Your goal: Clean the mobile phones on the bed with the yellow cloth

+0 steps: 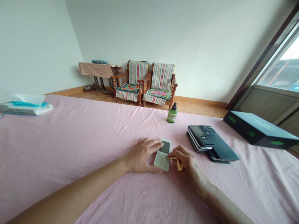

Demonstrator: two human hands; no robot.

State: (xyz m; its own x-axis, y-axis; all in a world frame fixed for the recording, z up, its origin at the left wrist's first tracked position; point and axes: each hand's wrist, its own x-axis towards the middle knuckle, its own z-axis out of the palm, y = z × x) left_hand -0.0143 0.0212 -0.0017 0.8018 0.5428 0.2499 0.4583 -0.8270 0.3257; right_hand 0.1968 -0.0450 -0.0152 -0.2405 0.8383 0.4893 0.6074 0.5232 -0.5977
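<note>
A white keypad mobile phone (161, 161) lies face up on the pink cloth-covered surface. My left hand (141, 158) grips it from the left, with fingertips by the screen and the thumb at the lower edge. Pinched in my right hand (192, 168) is a small yellow cloth (179, 165), whose tip touches the right side of the keypad. Part of the cloth is hidden inside my fingers. To the right, a stack of phones (200, 137) sits against a larger dark phone (219, 141) with another device beneath it.
A green spray bottle (172, 114) stands upright beyond the phone. At the far right is a black box (259, 127) with green markings. A tissue pack (28, 109) lies at the left. Two wooden chairs (158, 76) and a draped sewing table (95, 69) stand by the wall.
</note>
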